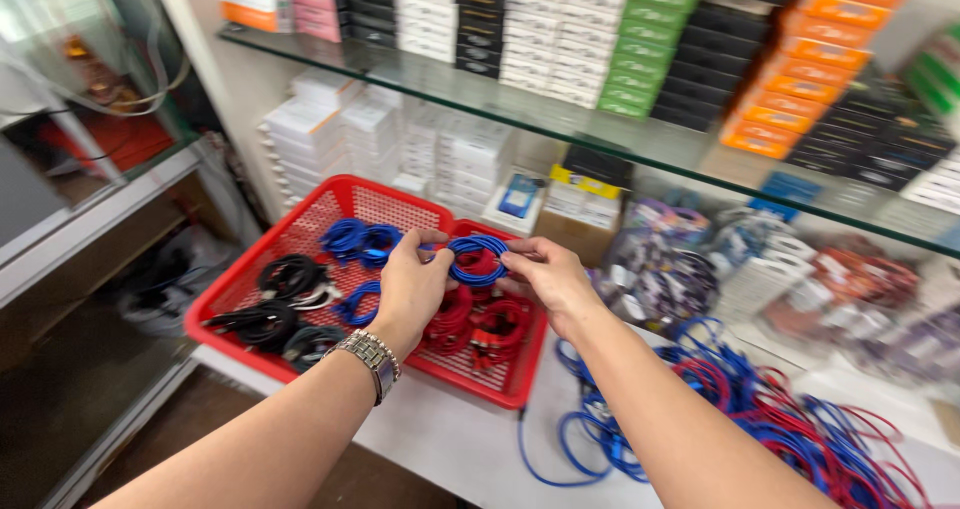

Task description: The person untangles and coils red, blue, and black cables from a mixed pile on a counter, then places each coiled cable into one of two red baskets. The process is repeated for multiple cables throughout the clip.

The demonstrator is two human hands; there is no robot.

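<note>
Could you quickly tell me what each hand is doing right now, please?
Left hand: closed, fingers pinching one side of a coiled blue cable over the red basket.
Right hand: closed on the same cable's other side.

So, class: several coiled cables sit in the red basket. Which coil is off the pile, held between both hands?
The blue coiled cable, pinched by the left hand and right hand above the red basket. The other blue, black and red coils lie loose in it.

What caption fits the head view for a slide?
Both hands, left hand and right hand, hold a coiled blue cable over a red basket of black, blue and red cable coils.
</note>
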